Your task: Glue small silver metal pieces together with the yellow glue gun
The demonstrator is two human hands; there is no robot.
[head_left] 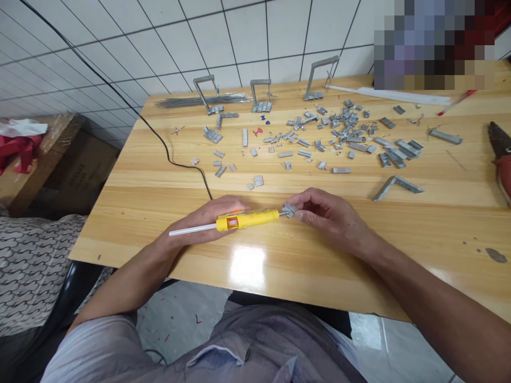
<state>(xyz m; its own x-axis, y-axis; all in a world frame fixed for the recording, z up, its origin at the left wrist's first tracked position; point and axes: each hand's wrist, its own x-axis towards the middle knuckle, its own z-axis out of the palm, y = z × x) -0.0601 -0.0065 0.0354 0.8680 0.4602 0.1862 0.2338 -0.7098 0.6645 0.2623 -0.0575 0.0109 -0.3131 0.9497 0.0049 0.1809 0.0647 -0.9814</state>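
Readable text: none | labels: none | brands: none | numbers: none | signs: none | cardboard box (88, 162): side too dim to read

The one view looks forward and down from the person's head. The near desk (319, 266) spans its middle, the tiled wall (247, 37) behind.

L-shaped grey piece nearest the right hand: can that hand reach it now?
Probably yes: nothing lies between the L-shaped piece and the right hand, though that hand's grip holds small grey pieces.
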